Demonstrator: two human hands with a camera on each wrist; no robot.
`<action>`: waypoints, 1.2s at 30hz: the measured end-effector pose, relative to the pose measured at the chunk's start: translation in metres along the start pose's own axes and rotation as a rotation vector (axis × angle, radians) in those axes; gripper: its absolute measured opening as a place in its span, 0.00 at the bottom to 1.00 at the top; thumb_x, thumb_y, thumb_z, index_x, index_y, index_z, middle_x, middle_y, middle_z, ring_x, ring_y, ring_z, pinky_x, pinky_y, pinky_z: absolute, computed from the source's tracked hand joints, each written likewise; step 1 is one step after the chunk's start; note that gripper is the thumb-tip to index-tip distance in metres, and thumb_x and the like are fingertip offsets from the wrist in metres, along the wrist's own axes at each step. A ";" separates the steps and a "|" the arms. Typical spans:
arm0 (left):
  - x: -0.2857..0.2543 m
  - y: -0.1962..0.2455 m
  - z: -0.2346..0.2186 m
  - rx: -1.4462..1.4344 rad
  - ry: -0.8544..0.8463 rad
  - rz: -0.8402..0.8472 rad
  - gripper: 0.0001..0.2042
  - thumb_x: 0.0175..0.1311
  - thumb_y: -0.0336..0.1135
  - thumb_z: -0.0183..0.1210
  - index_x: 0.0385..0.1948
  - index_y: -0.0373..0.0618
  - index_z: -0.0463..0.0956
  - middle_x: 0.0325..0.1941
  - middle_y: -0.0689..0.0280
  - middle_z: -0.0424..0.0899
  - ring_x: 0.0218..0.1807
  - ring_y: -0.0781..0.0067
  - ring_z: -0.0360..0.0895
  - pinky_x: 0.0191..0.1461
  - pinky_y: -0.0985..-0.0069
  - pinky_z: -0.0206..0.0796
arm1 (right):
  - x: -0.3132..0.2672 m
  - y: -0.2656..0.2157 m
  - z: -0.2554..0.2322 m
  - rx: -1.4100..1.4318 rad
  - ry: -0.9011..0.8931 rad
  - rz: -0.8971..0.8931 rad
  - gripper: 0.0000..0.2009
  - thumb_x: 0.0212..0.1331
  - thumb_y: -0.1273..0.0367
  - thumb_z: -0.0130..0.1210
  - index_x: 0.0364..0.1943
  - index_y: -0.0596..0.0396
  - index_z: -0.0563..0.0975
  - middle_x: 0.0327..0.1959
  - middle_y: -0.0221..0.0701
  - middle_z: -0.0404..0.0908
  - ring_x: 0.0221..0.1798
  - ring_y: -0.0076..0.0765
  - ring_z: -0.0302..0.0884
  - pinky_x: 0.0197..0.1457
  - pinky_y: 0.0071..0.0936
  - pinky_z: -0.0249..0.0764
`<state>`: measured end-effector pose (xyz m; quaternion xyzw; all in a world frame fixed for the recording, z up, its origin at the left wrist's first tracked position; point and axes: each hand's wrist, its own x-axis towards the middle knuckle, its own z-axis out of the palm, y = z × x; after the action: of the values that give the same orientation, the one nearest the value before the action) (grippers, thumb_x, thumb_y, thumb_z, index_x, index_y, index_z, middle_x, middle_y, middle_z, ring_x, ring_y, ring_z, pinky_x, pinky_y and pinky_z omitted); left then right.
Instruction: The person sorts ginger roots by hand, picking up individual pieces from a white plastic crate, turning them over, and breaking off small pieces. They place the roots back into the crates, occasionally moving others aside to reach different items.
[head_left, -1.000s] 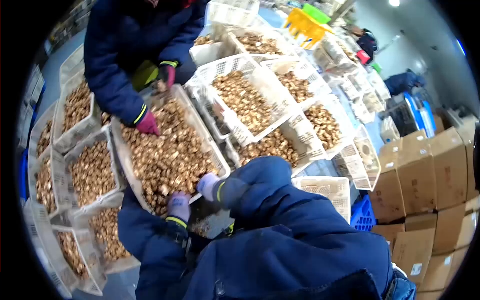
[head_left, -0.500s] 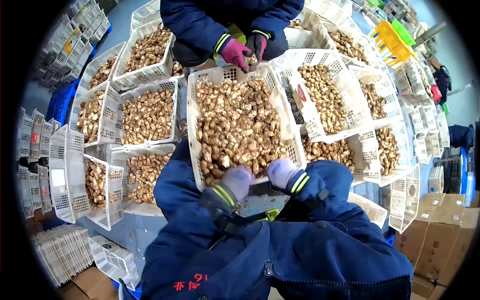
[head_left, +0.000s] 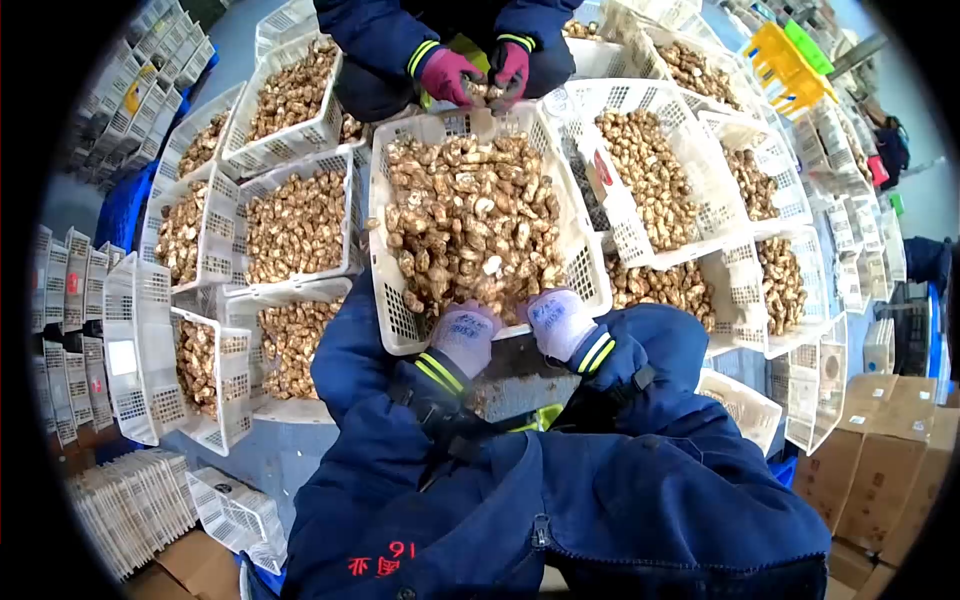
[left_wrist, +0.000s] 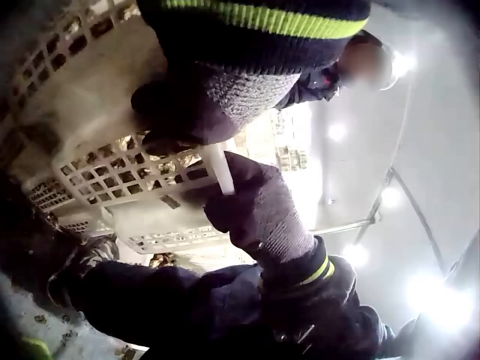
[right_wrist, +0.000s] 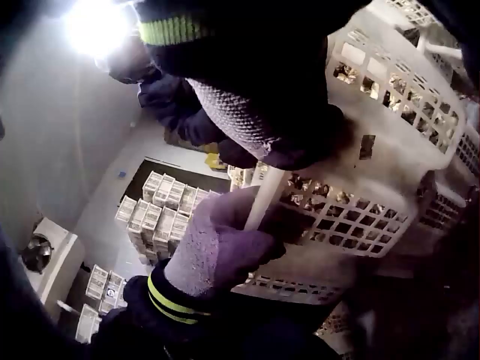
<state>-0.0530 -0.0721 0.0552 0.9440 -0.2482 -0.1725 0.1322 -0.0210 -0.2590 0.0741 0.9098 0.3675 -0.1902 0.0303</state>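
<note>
Gripping near rim of white crate with both hands, neither released: left hand toward left corner, right hand toward right one, each with thumb and fingers either side of rim. Spaced apart, likely to share load and hold crate square; near rim probably picked as closest to body. Located centrally, between the knees, with near end toward lap; can't tell from here what supports it underneath.

Heaped inside: brown tubers, with bare mesh along right wall and in near-left corner. Beyond far rim: another person's maroon-gloved hands, with small piece between them, likely held over there for a close look. Ranged on either side: more loaded crates, probably for easy reach.
</note>
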 end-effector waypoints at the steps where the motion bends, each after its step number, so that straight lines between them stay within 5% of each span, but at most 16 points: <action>1: -0.001 -0.001 -0.005 0.016 0.041 0.020 0.07 0.48 0.32 0.55 0.30 0.50 0.79 0.37 0.63 0.79 0.45 0.59 0.75 0.51 0.63 0.65 | 0.001 0.002 -0.006 0.012 -0.029 -0.008 0.10 0.48 0.67 0.53 0.36 0.46 0.79 0.33 0.32 0.80 0.39 0.38 0.79 0.40 0.36 0.71; 3: 0.011 -0.010 -0.039 0.030 -0.012 0.047 0.07 0.50 0.36 0.58 0.31 0.50 0.80 0.36 0.62 0.80 0.43 0.57 0.76 0.49 0.60 0.67 | 0.004 0.012 -0.035 -0.014 0.093 -0.008 0.07 0.46 0.68 0.55 0.31 0.50 0.78 0.21 0.31 0.77 0.27 0.38 0.78 0.29 0.33 0.70; 5: 0.030 -0.005 -0.117 -0.149 -0.155 -0.210 0.08 0.52 0.30 0.58 0.34 0.46 0.80 0.37 0.57 0.82 0.42 0.60 0.78 0.47 0.65 0.70 | 0.016 0.033 -0.055 0.123 0.583 -0.023 0.08 0.51 0.67 0.55 0.35 0.53 0.78 0.19 0.32 0.76 0.24 0.33 0.76 0.25 0.29 0.69; 7: 0.028 -0.006 -0.131 -0.119 -0.073 -0.098 0.08 0.53 0.31 0.58 0.35 0.45 0.80 0.37 0.54 0.81 0.42 0.60 0.79 0.46 0.65 0.71 | 0.025 0.059 0.012 0.513 0.652 -0.261 0.12 0.50 0.67 0.58 0.39 0.55 0.77 0.32 0.36 0.79 0.37 0.33 0.79 0.36 0.29 0.73; 9: 0.022 -0.012 -0.096 -0.039 0.130 -0.113 0.11 0.47 0.35 0.65 0.34 0.47 0.78 0.33 0.57 0.79 0.41 0.60 0.79 0.45 0.63 0.71 | 0.024 0.032 -0.061 0.030 0.327 0.076 0.12 0.47 0.68 0.59 0.38 0.52 0.78 0.37 0.37 0.81 0.42 0.35 0.80 0.41 0.32 0.75; 11: 0.019 -0.017 -0.049 0.008 0.095 0.053 0.07 0.48 0.32 0.60 0.31 0.49 0.78 0.35 0.59 0.79 0.42 0.57 0.78 0.45 0.61 0.70 | 0.018 0.016 -0.040 -0.010 0.084 0.004 0.10 0.46 0.68 0.57 0.36 0.48 0.80 0.34 0.34 0.82 0.40 0.38 0.81 0.41 0.34 0.75; 14: 0.012 -0.015 0.003 -0.062 0.103 -0.033 0.07 0.47 0.30 0.56 0.30 0.50 0.77 0.35 0.61 0.79 0.42 0.55 0.77 0.46 0.60 0.69 | 0.021 0.006 0.000 0.034 0.011 0.038 0.09 0.47 0.69 0.56 0.34 0.45 0.81 0.31 0.31 0.83 0.38 0.40 0.82 0.41 0.35 0.75; 15: 0.016 -0.015 0.013 -0.014 -0.032 -0.074 0.08 0.47 0.30 0.55 0.30 0.50 0.78 0.35 0.60 0.79 0.43 0.55 0.77 0.47 0.60 0.70 | 0.020 0.000 -0.001 -0.009 -0.084 0.080 0.09 0.48 0.69 0.55 0.35 0.45 0.82 0.32 0.31 0.83 0.39 0.40 0.82 0.40 0.35 0.75; 17: 0.012 -0.015 0.028 -0.083 0.114 0.006 0.08 0.48 0.30 0.55 0.31 0.50 0.79 0.36 0.60 0.80 0.44 0.56 0.76 0.48 0.60 0.70 | 0.022 0.004 0.016 -0.050 -0.044 -0.008 0.09 0.49 0.68 0.56 0.35 0.45 0.82 0.34 0.31 0.83 0.39 0.39 0.82 0.39 0.32 0.76; 18: 0.017 -0.011 0.030 -0.022 0.030 -0.062 0.08 0.49 0.30 0.55 0.31 0.49 0.79 0.37 0.60 0.80 0.45 0.56 0.76 0.49 0.61 0.70 | 0.033 0.008 0.035 -0.073 -0.190 0.067 0.10 0.49 0.67 0.56 0.36 0.44 0.82 0.35 0.31 0.83 0.40 0.38 0.82 0.40 0.32 0.76; 22: 0.025 -0.016 0.063 -0.066 0.147 -0.077 0.07 0.50 0.30 0.57 0.32 0.47 0.79 0.38 0.61 0.80 0.45 0.56 0.76 0.49 0.61 0.69 | 0.042 0.011 0.065 -0.056 -0.071 0.172 0.10 0.49 0.67 0.56 0.36 0.43 0.82 0.37 0.32 0.83 0.42 0.39 0.82 0.43 0.34 0.76; 25: 0.033 -0.018 0.068 -0.040 -0.134 -0.186 0.12 0.49 0.33 0.59 0.38 0.50 0.79 0.45 0.64 0.79 0.53 0.59 0.74 0.55 0.65 0.67 | 0.039 0.011 0.065 0.011 -0.119 0.138 0.10 0.48 0.68 0.57 0.37 0.44 0.81 0.37 0.33 0.83 0.43 0.43 0.81 0.46 0.37 0.76; 28: 0.009 -0.018 0.064 -0.183 -0.049 -0.125 0.24 0.47 0.38 0.63 0.51 0.49 0.74 0.51 0.59 0.75 0.56 0.54 0.70 0.60 0.61 0.63 | 0.030 0.022 0.061 0.250 -0.123 0.063 0.13 0.47 0.66 0.57 0.40 0.46 0.81 0.37 0.38 0.82 0.43 0.46 0.81 0.48 0.38 0.76; 30: 0.003 -0.024 0.064 -0.347 0.199 -0.088 0.21 0.50 0.38 0.61 0.48 0.46 0.76 0.46 0.57 0.78 0.50 0.55 0.75 0.55 0.65 0.67 | 0.023 0.036 0.048 0.563 -0.082 0.031 0.18 0.48 0.66 0.56 0.47 0.47 0.79 0.40 0.45 0.82 0.45 0.49 0.80 0.51 0.38 0.74; 33: -0.003 -0.037 0.034 -0.580 0.343 -0.213 0.13 0.58 0.35 0.55 0.42 0.42 0.79 0.41 0.54 0.83 0.42 0.56 0.81 0.48 0.69 0.71 | 0.029 0.059 0.023 0.606 0.162 0.423 0.19 0.52 0.68 0.53 0.51 0.51 0.77 0.42 0.47 0.81 0.47 0.51 0.79 0.53 0.39 0.74; 36: 0.006 -0.051 0.047 -0.708 0.302 -0.327 0.11 0.60 0.36 0.56 0.39 0.43 0.81 0.38 0.54 0.84 0.42 0.56 0.81 0.47 0.69 0.72 | 0.061 0.082 0.036 0.450 0.222 0.371 0.22 0.53 0.69 0.52 0.56 0.51 0.72 0.46 0.47 0.79 0.51 0.52 0.77 0.56 0.40 0.72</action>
<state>-0.0452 -0.0397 -0.0065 0.8820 0.0017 -0.1255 0.4542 0.0631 -0.2858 0.0110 0.9605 0.1451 -0.1576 -0.1777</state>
